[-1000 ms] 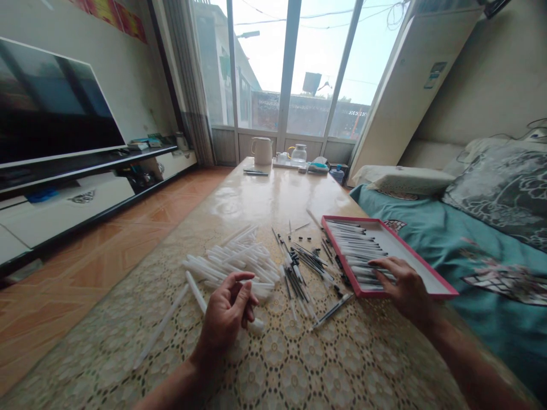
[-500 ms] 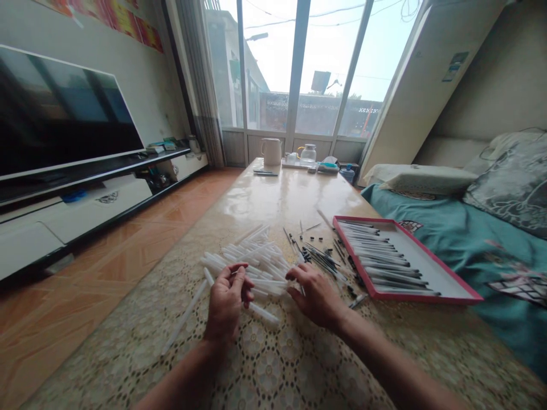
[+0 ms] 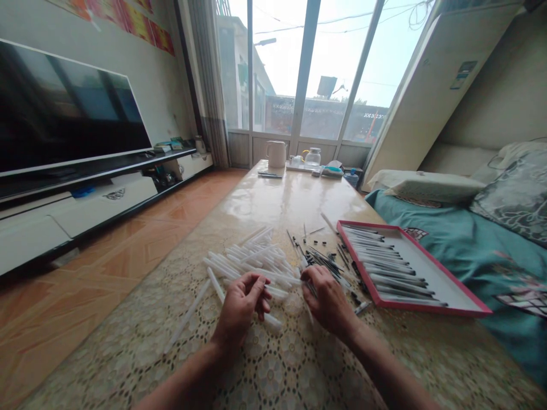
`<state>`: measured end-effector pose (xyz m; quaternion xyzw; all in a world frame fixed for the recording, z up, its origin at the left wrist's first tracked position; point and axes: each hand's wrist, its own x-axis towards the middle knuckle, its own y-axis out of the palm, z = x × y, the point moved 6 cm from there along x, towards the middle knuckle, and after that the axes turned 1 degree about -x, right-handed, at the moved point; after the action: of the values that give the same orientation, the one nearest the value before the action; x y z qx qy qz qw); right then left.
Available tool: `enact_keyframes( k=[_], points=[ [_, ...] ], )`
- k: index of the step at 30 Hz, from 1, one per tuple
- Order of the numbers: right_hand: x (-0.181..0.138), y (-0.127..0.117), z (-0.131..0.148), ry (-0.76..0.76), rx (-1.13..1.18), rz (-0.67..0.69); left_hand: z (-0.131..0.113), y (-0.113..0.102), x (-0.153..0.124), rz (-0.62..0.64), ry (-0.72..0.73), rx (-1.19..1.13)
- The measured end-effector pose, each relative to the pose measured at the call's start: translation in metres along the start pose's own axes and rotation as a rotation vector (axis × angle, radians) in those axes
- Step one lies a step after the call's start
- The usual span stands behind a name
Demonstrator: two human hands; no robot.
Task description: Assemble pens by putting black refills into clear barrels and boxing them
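Note:
My left hand [image 3: 241, 304] is closed, thumb against forefinger, beside a heap of white pen barrels [image 3: 256, 256]. What it pinches is too small to make out. Under and beside it lies a white pen barrel [image 3: 272, 323], partly hidden by the fingers. My right hand [image 3: 325, 296] has its fingers curled round a slim, pale pen part [image 3: 310, 319] that points down toward the table. Just beyond that hand are dark pen refills [image 3: 325, 261] and small black pen pieces [image 3: 354, 297]. Between the hands, another white barrel ends near the right fingertips.
A pink-rimmed box [image 3: 436, 310] with a row of pens [image 3: 397, 267] stands to the right. A single white barrel [image 3: 186, 319] lies at left on the patterned table cover [image 3: 273, 370]. A kettle [image 3: 277, 154] and glass jar [image 3: 313, 157] stand at the far end.
Both hands have shifted right and slightly toward me. The slim pen part now shows below my right hand. The whole view has turned slightly left.

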<state>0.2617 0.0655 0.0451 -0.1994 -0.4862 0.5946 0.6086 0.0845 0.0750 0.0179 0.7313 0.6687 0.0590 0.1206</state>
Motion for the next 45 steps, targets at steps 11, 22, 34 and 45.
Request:
enact_keyframes(
  k=[11, 22, 34, 45],
  points=[
    [0.000, -0.013, 0.021, -0.100, 0.328, -0.018, 0.016, 0.013, -0.003, 0.141, -0.264, -0.308],
    [-0.003, -0.021, -0.074, 0.229, -0.416, -0.190, 0.008, 0.005, -0.004, -0.041, -0.249, -0.393],
    [-0.005, -0.024, -0.058, 0.240, -0.646, -0.098, 0.002, 0.002, -0.004, -0.078, -0.225, -0.404],
    [-0.007, -0.020, -0.061, 0.208, -0.637, -0.143, 0.001, 0.002, -0.004, -0.080, -0.215, -0.395]
  ],
)
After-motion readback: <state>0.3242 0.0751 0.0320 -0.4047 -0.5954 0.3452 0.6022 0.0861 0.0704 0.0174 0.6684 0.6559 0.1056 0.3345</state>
